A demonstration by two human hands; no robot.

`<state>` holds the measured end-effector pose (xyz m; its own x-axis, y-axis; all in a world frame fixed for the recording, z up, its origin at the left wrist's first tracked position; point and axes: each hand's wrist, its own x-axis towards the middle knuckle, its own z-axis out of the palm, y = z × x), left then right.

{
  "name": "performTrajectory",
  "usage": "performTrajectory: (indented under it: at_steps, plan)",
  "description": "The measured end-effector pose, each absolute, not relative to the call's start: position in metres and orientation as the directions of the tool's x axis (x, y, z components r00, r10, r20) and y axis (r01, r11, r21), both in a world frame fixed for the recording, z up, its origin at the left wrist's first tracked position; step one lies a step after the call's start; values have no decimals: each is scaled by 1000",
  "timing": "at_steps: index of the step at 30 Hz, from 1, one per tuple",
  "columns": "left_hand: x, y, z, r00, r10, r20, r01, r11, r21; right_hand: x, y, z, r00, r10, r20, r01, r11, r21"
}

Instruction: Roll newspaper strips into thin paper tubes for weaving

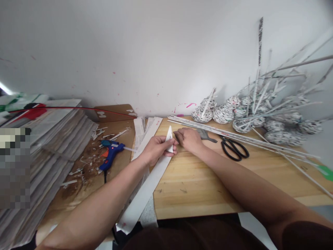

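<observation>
My left hand (158,150) is closed on a long white paper strip (147,194). The strip's top end is folded to a point and stands up between thumb and fingers. From there the strip slants down to the table's front edge. My right hand (189,139) is just right of the folded end, its fingers curled together. Something dark shows at those fingertips, too small to name. Beneath the strip lie more paper strips (154,125), some of them printed. A grey, flat thing (206,135) lies behind my right hand, partly hidden by it.
A blue glue gun (112,154) lies among paper scraps on the left. Beyond it stands a tall newspaper stack (59,139). Black-handled scissors (234,149) lie to the right, near long rolled paper sticks (221,133). Several woven paper shapes (223,113) stand against the wall.
</observation>
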<state>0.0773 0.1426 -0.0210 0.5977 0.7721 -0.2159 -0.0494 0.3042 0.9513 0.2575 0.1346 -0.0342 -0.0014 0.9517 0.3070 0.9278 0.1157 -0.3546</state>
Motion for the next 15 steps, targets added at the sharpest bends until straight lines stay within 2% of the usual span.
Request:
performTrajectory:
  at_steps: [3,5,7,9,11,15]
  plan:
    - [77,140,-20,628,746,-221,-23,301,953,254,135,-32,131,956,261,804,51,-592]
    - [77,139,-19,643,732,-223,0,291,957,251,134,-32,174,962,212,634,56,-771]
    - [77,139,-19,649,727,-225,18,281,960,247,131,-33,148,970,191,443,107,-890]
    - [77,140,-20,650,726,-225,28,273,962,244,127,-33,112,978,178,304,137,-943]
    - [76,141,-21,647,728,-226,33,269,963,244,123,-30,108,979,171,249,140,-958]
    - [76,142,-21,632,746,-210,32,246,969,246,117,-19,134,953,272,321,218,-921]
